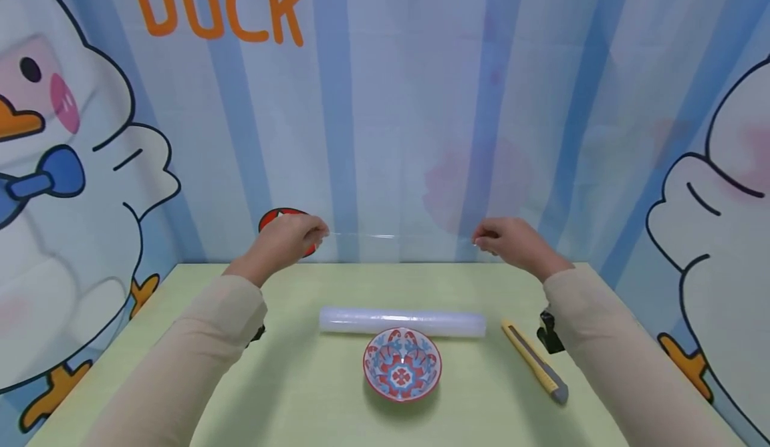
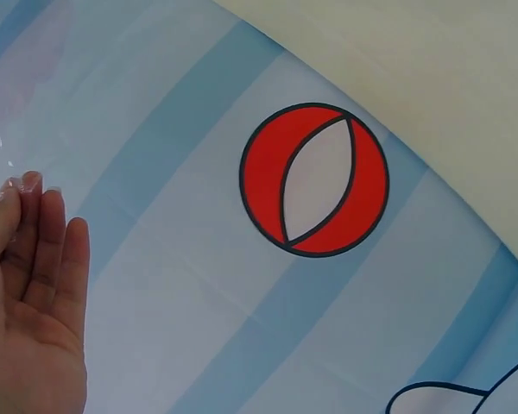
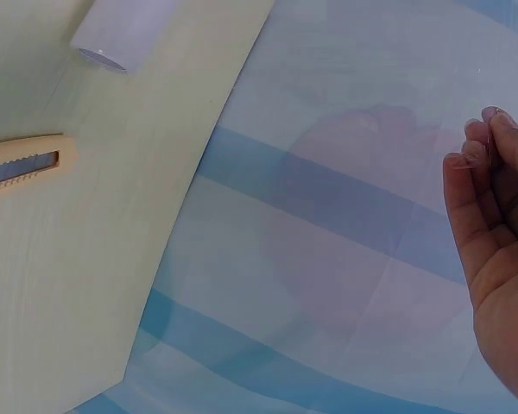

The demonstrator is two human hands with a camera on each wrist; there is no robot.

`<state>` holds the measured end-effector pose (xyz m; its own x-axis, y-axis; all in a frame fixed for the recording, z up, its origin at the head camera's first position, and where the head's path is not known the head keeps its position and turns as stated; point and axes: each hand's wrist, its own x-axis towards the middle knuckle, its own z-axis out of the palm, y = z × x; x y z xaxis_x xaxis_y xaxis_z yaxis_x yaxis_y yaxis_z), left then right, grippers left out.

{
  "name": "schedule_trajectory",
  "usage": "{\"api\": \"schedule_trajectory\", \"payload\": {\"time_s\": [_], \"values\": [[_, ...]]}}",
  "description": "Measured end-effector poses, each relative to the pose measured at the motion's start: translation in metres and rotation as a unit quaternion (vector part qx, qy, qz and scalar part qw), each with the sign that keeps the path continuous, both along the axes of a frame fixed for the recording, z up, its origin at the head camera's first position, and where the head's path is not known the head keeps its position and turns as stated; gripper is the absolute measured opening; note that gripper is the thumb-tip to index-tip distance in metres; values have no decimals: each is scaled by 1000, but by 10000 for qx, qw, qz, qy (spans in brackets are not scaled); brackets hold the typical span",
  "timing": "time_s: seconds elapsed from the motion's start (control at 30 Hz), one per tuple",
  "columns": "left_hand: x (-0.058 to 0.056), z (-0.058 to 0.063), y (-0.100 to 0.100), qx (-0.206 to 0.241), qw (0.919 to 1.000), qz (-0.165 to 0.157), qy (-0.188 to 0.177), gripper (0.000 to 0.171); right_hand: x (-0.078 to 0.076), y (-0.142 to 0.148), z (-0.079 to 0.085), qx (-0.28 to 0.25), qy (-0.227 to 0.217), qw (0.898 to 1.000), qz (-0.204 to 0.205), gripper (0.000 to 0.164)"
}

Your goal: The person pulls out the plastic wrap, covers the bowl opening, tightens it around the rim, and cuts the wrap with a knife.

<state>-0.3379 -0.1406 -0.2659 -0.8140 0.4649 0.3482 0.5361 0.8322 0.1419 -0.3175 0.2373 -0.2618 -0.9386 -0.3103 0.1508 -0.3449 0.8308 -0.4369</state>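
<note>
A thin sheet of clear plastic wrap (image 1: 381,236) stretches between both raised hands, seen mostly by a bright glint. My left hand (image 1: 293,236) pinches one end between thumb and index finger; the left wrist view shows its other fingers fairly straight. At the opposite end my right hand (image 1: 511,238) pinches the wrap, a crumpled bit of film (image 3: 476,160) showing at its fingertips. Both hands are up beyond the table's far edge in the head view. Below and nearer lies a roll of plastic wrap (image 1: 402,321), with a patterned red and blue bowl (image 1: 402,375) just in front of it.
A yellow utility knife (image 1: 534,361) lies on the pale green table (image 1: 289,393), right of the bowl and roll. Behind the table hangs a striped blue curtain (image 1: 397,99) printed with ducks and lettering.
</note>
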Motion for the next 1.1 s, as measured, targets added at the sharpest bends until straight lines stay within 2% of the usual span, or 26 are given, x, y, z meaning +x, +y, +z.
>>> {"api": "schedule_trajectory", "payload": {"time_s": [0.23, 0.47, 0.77, 0.9, 1.1], "values": [[18, 2, 3, -70, 9999, 67, -117, 18, 12, 6, -2, -244, -104, 9992, 297, 15], [39, -3, -1, -80, 9999, -54, 136, 20, 31, 10, -1, -71, -174, 9988, 461, 15], [70, -16, -8, -82, 9975, -318, 628, 16, 57, 9, -10, 141, 39, 9974, 711, 14], [79, -20, -10, -171, 9963, -382, 753, 16, 69, 9, -13, 167, 146, 9969, 759, 13], [87, -22, -11, -229, 9948, -394, 906, 16, 80, 8, -16, 131, 191, 9972, 707, 14]]}}
